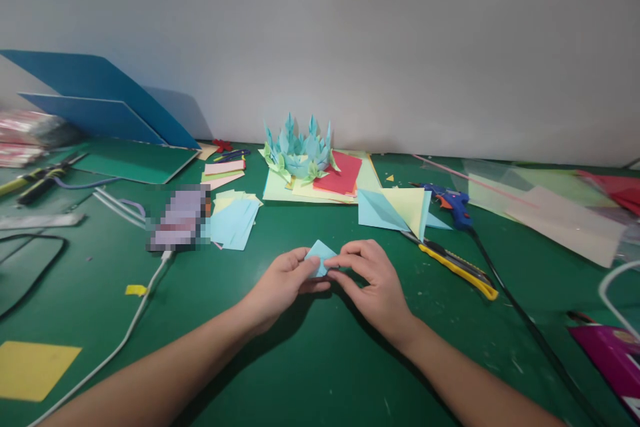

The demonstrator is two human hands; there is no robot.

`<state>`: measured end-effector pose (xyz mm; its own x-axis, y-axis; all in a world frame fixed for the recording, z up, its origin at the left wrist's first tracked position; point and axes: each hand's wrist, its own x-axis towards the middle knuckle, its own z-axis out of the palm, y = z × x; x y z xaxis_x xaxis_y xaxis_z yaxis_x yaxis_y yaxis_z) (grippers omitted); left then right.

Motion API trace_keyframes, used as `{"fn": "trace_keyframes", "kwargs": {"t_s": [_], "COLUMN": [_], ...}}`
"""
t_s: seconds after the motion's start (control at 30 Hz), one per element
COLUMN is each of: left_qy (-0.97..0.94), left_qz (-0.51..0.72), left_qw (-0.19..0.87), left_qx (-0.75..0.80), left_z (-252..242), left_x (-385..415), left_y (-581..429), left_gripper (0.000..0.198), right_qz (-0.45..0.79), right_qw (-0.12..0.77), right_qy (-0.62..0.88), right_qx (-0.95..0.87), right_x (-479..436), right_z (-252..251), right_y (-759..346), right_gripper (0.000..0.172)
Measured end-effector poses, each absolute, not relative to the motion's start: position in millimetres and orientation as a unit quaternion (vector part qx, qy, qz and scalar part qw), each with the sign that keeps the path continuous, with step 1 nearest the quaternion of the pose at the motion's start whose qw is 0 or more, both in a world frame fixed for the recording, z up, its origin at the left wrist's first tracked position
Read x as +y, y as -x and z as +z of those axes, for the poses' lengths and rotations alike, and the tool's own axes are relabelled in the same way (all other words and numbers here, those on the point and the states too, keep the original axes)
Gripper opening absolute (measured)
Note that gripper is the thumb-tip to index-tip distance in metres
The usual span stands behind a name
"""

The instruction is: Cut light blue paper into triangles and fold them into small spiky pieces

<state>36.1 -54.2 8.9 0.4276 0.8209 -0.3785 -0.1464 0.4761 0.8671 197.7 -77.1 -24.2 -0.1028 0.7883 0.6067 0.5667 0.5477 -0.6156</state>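
Note:
A small folded piece of light blue paper (319, 251) is held up over the green table between both hands. My left hand (287, 280) grips it from the left, thumb on top and fingers beneath. From the right, the fingertips of my right hand (373, 277) pinch its edge. Beyond the hands stands a ring of folded blue and green paper points (295, 147), resting on stacked coloured sheets. To the right of it lie folded blue and yellow sheets (395, 208). A pile of light blue slips (235, 223) is on the left.
A yellow box cutter (460, 270) and a blue glue gun (453, 203) with a black cord lie at right. At left are a phone (180, 217) on a white cable, pliers (43, 180) and blue boards (115, 103) against the wall. A yellow sheet (37, 370) lies near left.

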Motion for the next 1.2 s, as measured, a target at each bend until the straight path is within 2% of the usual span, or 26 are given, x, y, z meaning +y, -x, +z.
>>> {"fn": "trace_keyframes", "kwargs": {"t_s": [0.57,0.8,1.2], "left_qy": [-0.420,-0.426,-0.452], "left_qz": [0.318,0.326,0.330], "left_qw": [0.748,0.748,0.730], "left_qx": [0.403,0.391,0.393], "left_z": [9.3,5.8,2.7], "left_x": [-57.5,-58.3,-58.5], "left_y": [-38.6,-40.3,-41.6], "left_gripper": [0.031,0.045,0.047], "right_qz": [0.136,0.162,0.197], "right_qw": [0.496,0.496,0.497], "right_qy": [0.464,0.471,0.480], "right_qx": [-0.722,-0.711,-0.696], "right_x": [-76.6,-75.9,-75.3], "right_z": [-22.4,-23.4,-24.2], "right_y": [-197.3,-195.3,-194.7], "right_gripper": [0.010,0.007,0.008]}}
